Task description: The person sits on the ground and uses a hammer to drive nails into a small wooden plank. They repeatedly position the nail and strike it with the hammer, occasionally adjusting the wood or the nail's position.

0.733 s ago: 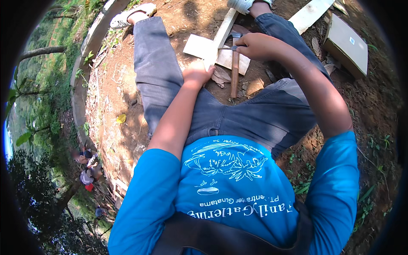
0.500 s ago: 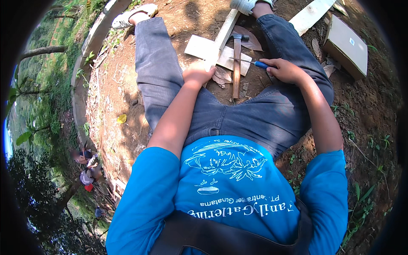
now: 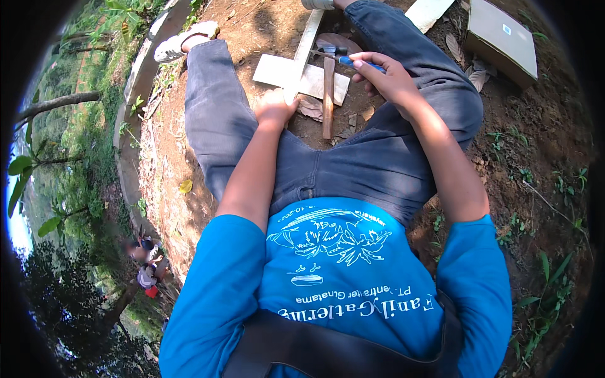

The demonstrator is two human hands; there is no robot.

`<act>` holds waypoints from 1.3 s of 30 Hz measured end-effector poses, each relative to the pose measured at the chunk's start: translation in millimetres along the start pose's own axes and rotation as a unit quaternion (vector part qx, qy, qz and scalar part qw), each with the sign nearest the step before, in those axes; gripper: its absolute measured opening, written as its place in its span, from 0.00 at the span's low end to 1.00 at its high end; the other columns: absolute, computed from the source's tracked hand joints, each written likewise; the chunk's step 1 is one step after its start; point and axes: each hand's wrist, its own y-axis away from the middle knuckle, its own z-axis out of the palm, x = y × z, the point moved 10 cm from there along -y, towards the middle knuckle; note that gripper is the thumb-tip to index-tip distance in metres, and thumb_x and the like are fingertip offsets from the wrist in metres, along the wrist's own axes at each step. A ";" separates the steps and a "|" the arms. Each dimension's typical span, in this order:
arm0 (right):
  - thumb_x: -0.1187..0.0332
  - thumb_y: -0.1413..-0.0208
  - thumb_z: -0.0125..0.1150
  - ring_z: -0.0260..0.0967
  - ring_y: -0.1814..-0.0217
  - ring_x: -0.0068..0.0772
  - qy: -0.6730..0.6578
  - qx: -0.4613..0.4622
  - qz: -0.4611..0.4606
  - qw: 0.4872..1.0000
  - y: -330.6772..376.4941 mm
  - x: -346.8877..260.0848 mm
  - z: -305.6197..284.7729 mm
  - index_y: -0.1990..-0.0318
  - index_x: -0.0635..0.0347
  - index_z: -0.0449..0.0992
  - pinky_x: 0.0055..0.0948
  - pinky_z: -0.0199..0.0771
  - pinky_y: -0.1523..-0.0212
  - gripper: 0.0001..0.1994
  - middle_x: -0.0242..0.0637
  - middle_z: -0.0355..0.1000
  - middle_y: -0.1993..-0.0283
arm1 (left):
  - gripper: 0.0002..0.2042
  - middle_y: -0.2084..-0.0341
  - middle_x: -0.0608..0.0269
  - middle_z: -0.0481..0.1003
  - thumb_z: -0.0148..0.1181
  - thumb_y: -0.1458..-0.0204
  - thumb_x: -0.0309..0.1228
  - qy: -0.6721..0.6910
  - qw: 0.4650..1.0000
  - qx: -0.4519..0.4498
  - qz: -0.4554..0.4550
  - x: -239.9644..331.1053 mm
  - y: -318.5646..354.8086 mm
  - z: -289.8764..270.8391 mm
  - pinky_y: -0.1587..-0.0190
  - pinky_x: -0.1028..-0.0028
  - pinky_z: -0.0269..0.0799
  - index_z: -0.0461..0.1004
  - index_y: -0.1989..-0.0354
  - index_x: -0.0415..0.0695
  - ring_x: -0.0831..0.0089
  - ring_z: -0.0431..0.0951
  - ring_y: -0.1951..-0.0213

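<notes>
My left hand [image 3: 275, 108] is closed around the near end of a pale wooden strip [image 3: 307, 39], which runs away from me between my legs. Beneath the strip, a short pale board [image 3: 272, 70] lies crosswise on the ground. A screwdriver [image 3: 346, 60] with a blue handle is gripped in my right hand [image 3: 389, 80]. Its thin shaft points left toward the strip; whether the tip touches the wood I cannot tell. Under that shaft rests a hammer [image 3: 328, 104], its wooden handle toward me and its dark head away, partly over the board.
At the far right stands a cardboard box [image 3: 504, 39], with another pale board [image 3: 428, 11] beside it. Dry leaves [image 3: 310, 107] lie on the bare soil. A concrete edging [image 3: 129, 113] curves along the left, and people [image 3: 148, 261] are in the distance there.
My right hand has moved away from me and left with the screwdriver, from over the hammer's handle to near its head. The left hand keeps its hold on the strip. The view has shifted slightly.
</notes>
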 end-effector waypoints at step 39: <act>0.52 0.38 0.57 0.76 0.76 0.23 0.325 -0.067 -0.064 0.941 -63.7 -51.1 64.9 0.50 0.64 0.79 0.26 0.79 0.72 0.22 0.35 0.76 0.76 | 0.12 0.62 0.61 0.82 0.62 0.43 0.24 0.406 0.849 -0.120 0.317 82.5 -47.2 -91.6 0.52 0.74 0.76 0.77 0.50 0.37 0.78 0.79 0.58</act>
